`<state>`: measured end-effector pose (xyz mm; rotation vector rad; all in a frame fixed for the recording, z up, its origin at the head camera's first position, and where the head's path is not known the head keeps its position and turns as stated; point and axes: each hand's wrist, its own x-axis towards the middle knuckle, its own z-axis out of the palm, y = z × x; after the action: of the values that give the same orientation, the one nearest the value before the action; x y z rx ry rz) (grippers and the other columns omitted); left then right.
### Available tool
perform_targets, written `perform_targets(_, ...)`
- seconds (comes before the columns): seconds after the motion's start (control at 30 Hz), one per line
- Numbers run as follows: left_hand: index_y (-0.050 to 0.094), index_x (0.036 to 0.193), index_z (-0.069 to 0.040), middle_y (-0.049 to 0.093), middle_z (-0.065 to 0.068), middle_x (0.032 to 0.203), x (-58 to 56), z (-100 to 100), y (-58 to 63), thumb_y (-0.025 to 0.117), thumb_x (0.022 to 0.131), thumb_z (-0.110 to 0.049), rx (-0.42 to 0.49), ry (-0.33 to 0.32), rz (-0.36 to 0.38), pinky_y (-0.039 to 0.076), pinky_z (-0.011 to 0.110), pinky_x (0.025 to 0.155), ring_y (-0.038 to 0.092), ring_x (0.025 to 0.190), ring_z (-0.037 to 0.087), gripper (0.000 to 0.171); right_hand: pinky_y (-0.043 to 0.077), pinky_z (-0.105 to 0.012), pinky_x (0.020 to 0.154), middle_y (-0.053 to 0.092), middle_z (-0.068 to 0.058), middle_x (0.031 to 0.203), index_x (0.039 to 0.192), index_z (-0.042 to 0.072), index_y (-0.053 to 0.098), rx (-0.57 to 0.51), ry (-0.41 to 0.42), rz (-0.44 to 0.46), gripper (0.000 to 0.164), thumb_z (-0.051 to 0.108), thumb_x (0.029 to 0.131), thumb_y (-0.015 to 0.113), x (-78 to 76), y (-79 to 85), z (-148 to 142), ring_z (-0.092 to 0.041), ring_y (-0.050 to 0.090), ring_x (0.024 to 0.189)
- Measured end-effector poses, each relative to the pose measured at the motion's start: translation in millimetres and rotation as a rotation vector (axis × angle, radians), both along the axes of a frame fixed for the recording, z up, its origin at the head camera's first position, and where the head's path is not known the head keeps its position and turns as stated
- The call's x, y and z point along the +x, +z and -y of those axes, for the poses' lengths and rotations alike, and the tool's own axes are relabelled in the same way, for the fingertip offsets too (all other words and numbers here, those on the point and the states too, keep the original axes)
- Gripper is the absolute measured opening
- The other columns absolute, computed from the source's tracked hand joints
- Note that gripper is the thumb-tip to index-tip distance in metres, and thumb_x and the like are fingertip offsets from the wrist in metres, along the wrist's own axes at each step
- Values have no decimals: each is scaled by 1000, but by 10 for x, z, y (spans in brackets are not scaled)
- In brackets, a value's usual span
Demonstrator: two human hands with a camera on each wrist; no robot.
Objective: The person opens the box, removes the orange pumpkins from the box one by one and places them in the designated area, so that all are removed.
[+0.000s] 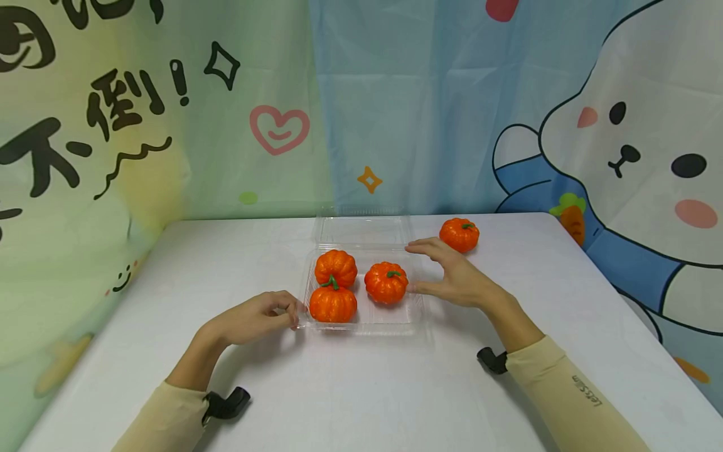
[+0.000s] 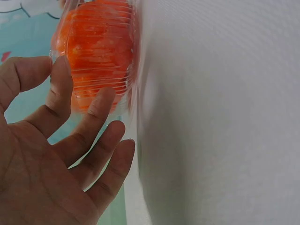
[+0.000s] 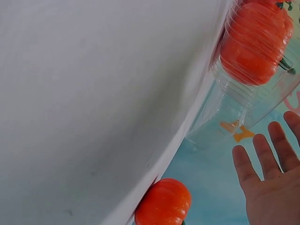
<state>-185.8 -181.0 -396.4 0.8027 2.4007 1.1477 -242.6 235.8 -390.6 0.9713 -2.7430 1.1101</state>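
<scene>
A clear plastic clamshell box [image 1: 386, 316] stands on the table, its lid [image 1: 361, 232] folded back. Inside it sit three small orange pumpkins with green stems: front left [image 1: 333, 305], back left [image 1: 337, 267] and right [image 1: 386, 284]. My left hand [image 1: 262, 317] pinches the box's near-left rim between thumb and index finger, the other fingers spread along the ribbed wall in the left wrist view. At the right side, my right hand [image 1: 454, 273] is held with fingers straight and thumb apart, fingertips close by the rim and nothing in its grasp.
Another small pumpkin [image 1: 460, 235] lies on the white table [image 1: 361, 389] beyond the right hand, near the back edge. A printed curtain [image 1: 373, 94] hangs behind the table. Black wrist cameras sit at both sleeves.
</scene>
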Motion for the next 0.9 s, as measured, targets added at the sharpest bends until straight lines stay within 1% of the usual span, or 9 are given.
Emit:
perform_targets(0.23,69,87,-8,67,6,118,2,-6,6,53,101,-14,-2,2,-6,41,49,103,56,122,29,22,39,-59,113,49,-10,150,140,10,61,31,22,-19,64,33,85,85,0,4,76,-32,44,140)
perform_targets(0.33,69,87,-7,67,6,118,2,-9,-3,53,101,-13,4,6,-3,40,50,104,55,122,29,22,39,-59,112,52,-9,147,138,11,62,46,25,-35,62,33,85,85,0,22,111,-31,45,139)
perform_targets(0.47,69,88,-7,66,7,119,11,-15,-19,53,101,-14,15,10,12,41,50,103,54,124,29,22,43,-57,108,58,-5,140,138,15,61,62,31,-53,62,33,84,86,-13,33,152,-31,51,132)
perform_targets(0.57,69,89,-7,66,6,120,17,-14,-28,52,101,-14,17,12,22,42,49,102,54,124,29,22,46,-56,104,61,-7,136,139,14,61,81,63,-46,62,31,84,86,-35,30,185,-34,54,125)
perform_targets(0.67,69,89,-7,66,6,118,9,-12,-26,52,101,-13,15,9,14,42,50,103,54,124,28,22,46,-55,104,61,-10,134,138,11,61,143,83,-57,62,31,85,85,-68,31,215,-35,54,124)
perform_targets(0.8,69,89,-8,66,4,118,-2,-9,-12,52,101,-12,10,10,3,42,50,104,54,123,28,22,44,-55,106,61,-11,132,136,10,63,228,79,-107,62,32,83,86,-104,53,239,-32,52,125)
perform_targets(0.9,69,89,-8,66,4,117,3,-3,-3,52,101,-13,10,12,11,42,48,104,55,122,27,22,45,-55,104,61,-12,130,135,11,64,244,82,-126,61,31,82,88,-118,72,260,-32,53,123)
